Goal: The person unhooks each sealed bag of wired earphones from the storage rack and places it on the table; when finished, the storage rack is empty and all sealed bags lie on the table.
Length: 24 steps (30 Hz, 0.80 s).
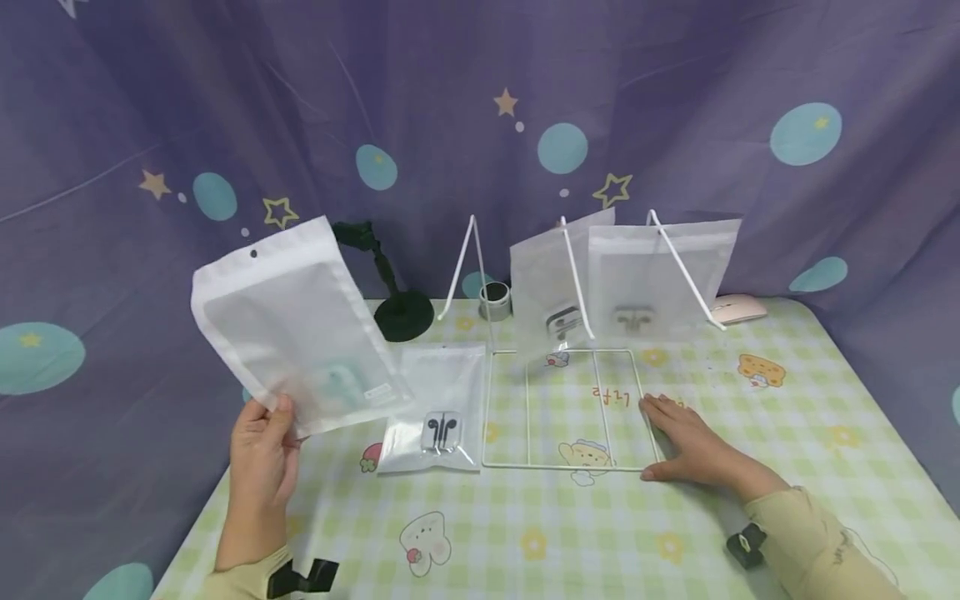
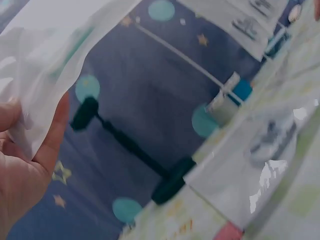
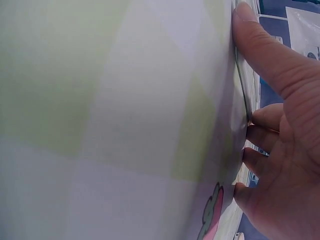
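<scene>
My left hand (image 1: 262, 454) pinches the lower corner of a frosted white zip bag (image 1: 292, 308), raised and tilted above the table's left side. A pale teal shape shows faintly through the bag, which has a small hole at its top. In the left wrist view the thumb lies against the bag (image 2: 30, 75). My right hand (image 1: 693, 446) rests at the right edge of a white wire display rack (image 1: 566, 468), thumb by the front corner and fingers along the side. Two clear bags with earphones, a left one (image 1: 543, 271) and a right one (image 1: 660, 258), hang on its prongs.
Left of the rack, another clear bag (image 1: 450, 375) with earphones lies flat on the checked tablecloth (image 1: 600, 542). Behind stand a dark green desk lamp (image 1: 405, 317) and a small silver cylinder (image 1: 495, 302). A pink mouse (image 1: 738, 308) sits at the back right, before a purple curtain (image 1: 465, 67).
</scene>
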Available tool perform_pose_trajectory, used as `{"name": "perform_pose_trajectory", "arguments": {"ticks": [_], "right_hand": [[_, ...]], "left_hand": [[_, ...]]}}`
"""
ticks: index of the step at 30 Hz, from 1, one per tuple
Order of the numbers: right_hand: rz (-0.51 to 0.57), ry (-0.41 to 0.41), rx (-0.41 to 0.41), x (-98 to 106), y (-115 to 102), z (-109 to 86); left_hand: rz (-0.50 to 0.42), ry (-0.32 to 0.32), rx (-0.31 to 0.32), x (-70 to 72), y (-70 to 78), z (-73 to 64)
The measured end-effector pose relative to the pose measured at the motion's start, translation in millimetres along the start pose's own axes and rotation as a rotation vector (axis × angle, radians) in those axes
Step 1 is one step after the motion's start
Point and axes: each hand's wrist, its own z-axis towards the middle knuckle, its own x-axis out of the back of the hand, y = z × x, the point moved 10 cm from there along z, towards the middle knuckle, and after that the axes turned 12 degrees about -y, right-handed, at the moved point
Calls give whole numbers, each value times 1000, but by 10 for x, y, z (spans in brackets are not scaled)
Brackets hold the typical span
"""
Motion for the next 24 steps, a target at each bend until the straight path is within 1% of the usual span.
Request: {"name": "perform_pose_trajectory", "arguments": {"ticks": [2, 3, 4, 6, 9, 11, 16, 18, 20, 22, 24], "right_hand": [[-5, 2, 4, -1, -2, 3], [-3, 0, -2, -5, 5, 3], [-1, -1, -6, -8, 12, 3], [-1, -3, -12, -16, 27, 4], [7, -4, -17, -24, 44, 4], [9, -3, -16, -27, 46, 6], [9, 1, -13, -25, 48, 7], [10, 0, -13, -21, 45, 4], [17, -3, -17, -21, 46, 1], [15, -3, -13, -21, 39, 2], [14, 0, -13, -21, 39, 3]], "left_hand": [[-20, 0, 51, 116, -64, -33], [-9, -7, 73, 169, -90, -50], [5, -1, 95, 231, -117, -65], [51, 0, 145, 353, -166, -96], [157, 13, 237, 566, -241, -142], [203, 5, 302, 707, -289, -174], [251, -31, 461, 1066, -413, -230], [308, -30, 540, 1209, -451, -255], [389, -22, 624, 1344, -483, -287], [459, -7, 705, 1464, -514, -324], [513, 3, 771, 1564, -551, -356]]}}
